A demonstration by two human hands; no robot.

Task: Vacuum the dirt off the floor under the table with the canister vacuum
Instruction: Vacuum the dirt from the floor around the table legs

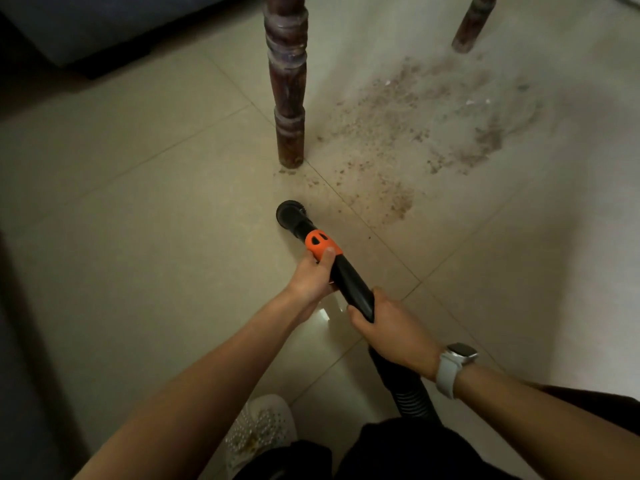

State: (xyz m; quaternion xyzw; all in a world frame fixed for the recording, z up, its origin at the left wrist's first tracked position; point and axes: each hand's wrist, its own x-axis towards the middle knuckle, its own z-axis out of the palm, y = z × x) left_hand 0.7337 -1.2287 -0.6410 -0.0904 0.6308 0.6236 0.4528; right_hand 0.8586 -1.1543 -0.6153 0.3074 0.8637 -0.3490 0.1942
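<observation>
Fingers (327,256) of the left hand (311,278) curl round the black wand (349,278) just behind its orange collar (320,244), thumb lying on the orange. The right hand (388,327) grips the same wand further back, wrapped round it where it meets the ribbed hose (412,400); a pale watch (453,365) sits on that wrist.

In the head view, the wand's long axis runs from near right to far left, ending in a round black brush nozzle (289,214) that seems to rest on or just above the tiled floor (138,202); contact cannot be told. The dirt (408,133) lies far and to the right of the nozzle, its nearest fringe just beside the nozzle's right edge, spreading away between the near table leg (287,81) and the far table leg (474,22). The left hand is nearer the dirt. I judge the coming move calls for swinging the nozzle right and pushing away, past the near leg. A white shoe (259,431) shows at the near edge. The canister itself is out of view.
</observation>
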